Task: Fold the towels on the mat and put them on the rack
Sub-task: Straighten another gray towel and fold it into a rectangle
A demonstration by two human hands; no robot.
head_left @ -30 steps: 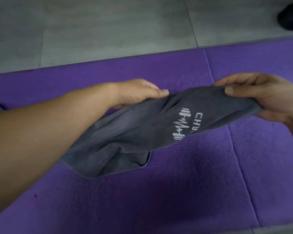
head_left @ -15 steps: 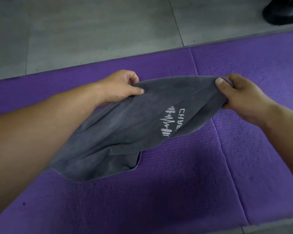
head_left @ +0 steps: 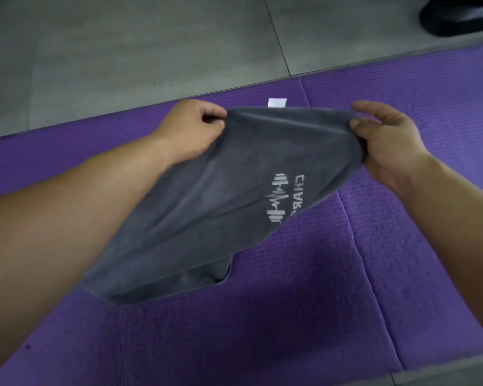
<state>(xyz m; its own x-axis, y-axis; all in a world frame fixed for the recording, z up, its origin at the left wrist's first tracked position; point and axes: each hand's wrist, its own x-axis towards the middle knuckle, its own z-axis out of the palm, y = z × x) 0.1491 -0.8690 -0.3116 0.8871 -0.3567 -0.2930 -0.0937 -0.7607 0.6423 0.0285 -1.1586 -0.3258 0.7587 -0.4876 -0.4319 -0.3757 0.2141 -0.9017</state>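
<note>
At the towel's far edge, the left hand (head_left: 191,126) pinches one corner, its thumb and curled fingers closed on the gray cloth. The right hand (head_left: 388,140) grips the opposite corner: the thumb presses on top and the fingers wrap the bunched fabric from beneath and behind. Between the two hands the held edge runs left to right, raised above the mat and fairly taut, with a slight sag in the middle.

From that edge the towel (head_left: 221,196) slopes down toward the person and to the left, so its long axis lies on a diagonal from far-right to near-left. Its near end passes under the left forearm and appears to rest on the mat (head_left: 290,316), where a folded corner shows below the upper layer. A white logo (head_left: 276,201) of a barbell and pulse line, with lettering beside it, sits near the towel's right border and is turned sideways, running along the long axis. A small white tag (head_left: 277,102) stands up at the far edge, between the hands.

The purple mat lies beneath everything, with seams crossing it on the right. Beyond it is gray tiled floor (head_left: 123,51), and a dark shoe (head_left: 463,15) shows in the far right corner.
</note>
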